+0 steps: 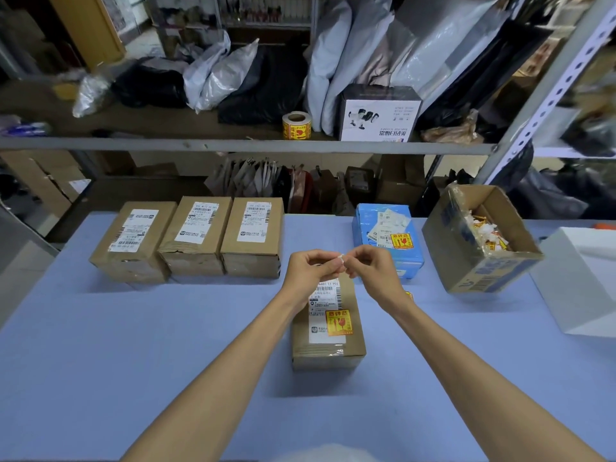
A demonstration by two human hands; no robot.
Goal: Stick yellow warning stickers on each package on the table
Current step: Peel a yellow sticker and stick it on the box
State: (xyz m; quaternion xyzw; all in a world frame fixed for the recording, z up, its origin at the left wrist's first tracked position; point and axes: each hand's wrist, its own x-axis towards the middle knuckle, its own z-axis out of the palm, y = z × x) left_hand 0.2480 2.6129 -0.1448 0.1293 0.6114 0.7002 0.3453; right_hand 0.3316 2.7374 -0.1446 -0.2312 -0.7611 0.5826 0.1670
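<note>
1. Three brown packages [193, 238] in a row at the far side show no yellow sticker; they look still to be done.
2. The near package [328, 348] already bears its yellow sticker [339, 322].
3. Above it, the left hand [308, 271] and right hand [373, 271] both pinch a small white scrap [340, 261], likely backing paper. Next it probably needs discarding, then a fresh sticker fetched.
4. A metal shelf [233, 144] stuffed with bags stands behind the blue bench [133, 345] and holds the sticker roll [296, 125].
</note>
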